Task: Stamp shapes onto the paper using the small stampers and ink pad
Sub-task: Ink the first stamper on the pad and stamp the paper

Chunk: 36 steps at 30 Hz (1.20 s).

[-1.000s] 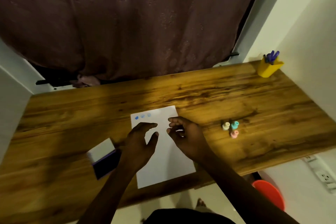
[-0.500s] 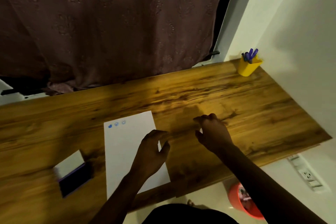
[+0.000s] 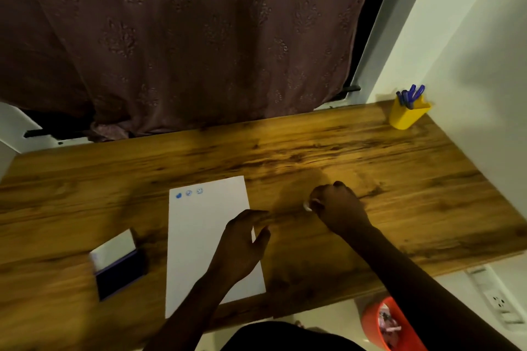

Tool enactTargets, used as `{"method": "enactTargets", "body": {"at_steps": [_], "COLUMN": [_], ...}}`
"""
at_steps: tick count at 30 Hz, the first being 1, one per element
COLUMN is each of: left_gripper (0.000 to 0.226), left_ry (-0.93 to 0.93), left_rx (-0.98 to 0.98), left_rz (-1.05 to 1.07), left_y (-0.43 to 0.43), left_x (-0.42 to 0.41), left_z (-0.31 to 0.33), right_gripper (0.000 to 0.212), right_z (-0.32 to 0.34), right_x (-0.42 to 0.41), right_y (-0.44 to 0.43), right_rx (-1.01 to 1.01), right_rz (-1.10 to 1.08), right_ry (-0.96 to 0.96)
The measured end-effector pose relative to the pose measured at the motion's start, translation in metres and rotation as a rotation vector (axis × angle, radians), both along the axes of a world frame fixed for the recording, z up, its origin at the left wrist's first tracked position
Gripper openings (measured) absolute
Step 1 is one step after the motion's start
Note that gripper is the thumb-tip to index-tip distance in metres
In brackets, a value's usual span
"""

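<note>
Right hand [image 3: 338, 205] curled closed on small pale stamper [image 3: 307, 206], off paper's right edge. Left hand [image 3: 242, 239] open, flat on paper [image 3: 199, 236]. Ink pad [image 3: 118, 271] lid up, far left of both hands.

Risks: reach to pad crosses left arm; sheet slips if left hand lifts; stamper hidden in fist, face orientation unknown, so smudge likely.

Three blue prints beyond left hand. No readable text or brands.
</note>
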<state>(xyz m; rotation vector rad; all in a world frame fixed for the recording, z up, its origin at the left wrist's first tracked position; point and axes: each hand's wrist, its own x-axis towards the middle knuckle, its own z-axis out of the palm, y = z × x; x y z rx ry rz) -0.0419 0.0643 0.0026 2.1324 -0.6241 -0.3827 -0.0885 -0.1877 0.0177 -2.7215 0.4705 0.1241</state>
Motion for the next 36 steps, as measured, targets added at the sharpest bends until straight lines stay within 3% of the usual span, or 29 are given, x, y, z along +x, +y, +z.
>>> {"method": "enactTargets", "body": {"at_steps": [3,5,12,21,28,36], "left_gripper": [0.036,0.042,0.035,0.041,0.017,0.016], "left_ry": [0.044,0.043,0.022,-0.053,0.015,0.107], "left_rx": [-0.059,-0.112,-0.235,-0.272,-0.27,-0.327], "left_rz": [0.034,0.052,0.209,0.311,0.457,0.551], "left_y": [0.004,0.009,0.045,0.124,0.188,0.255], "left_x": [0.003,0.006,0.012,0.007,0.003,0.003], "left_z": [0.006,0.012,0.023,0.034,0.022,0.015], "right_gripper": [0.015,0.013,0.017,0.051,0.04,0.02], "right_z": [0.021,0.035,0.059,0.053,0.039,0.027], "right_x": [0.007,0.012,0.023,0.049,0.063,0.079], "right_y": [0.021,0.041,0.108,0.188,0.244,0.303], "right_rx": [0.469,0.669,0.929,0.864,0.947,0.908], "right_rz": [-0.098,-0.122,-0.083,0.0,0.173,0.372], "right_ry": [-0.105,-0.13,-0.102,0.165,0.242,0.248]}}
